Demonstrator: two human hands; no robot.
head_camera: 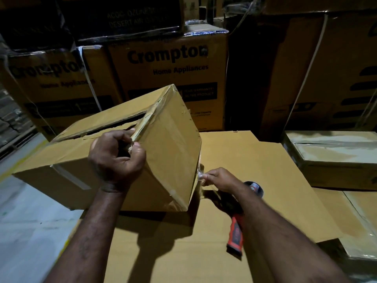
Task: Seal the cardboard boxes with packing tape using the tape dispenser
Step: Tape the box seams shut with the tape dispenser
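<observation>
A brown cardboard box (171,144) is tipped up on one edge on top of a large flat carton (255,164). Its top seam gapes open at the upper left, with torn tape along the edge. My left hand (116,158) grips the box's near upper corner edge. My right hand (218,178) pinches a crumpled strip of clear tape (201,174) at the box's lower right edge. The tape dispenser (236,235), with a red and black handle, lies on the carton under my right forearm; its roll (254,187) shows just beyond my wrist.
Tall printed cartons (167,78) are stacked close behind. A taped flat box (334,158) sits at the right, with another carton (359,221) below it. Pale floor (30,211) lies to the left.
</observation>
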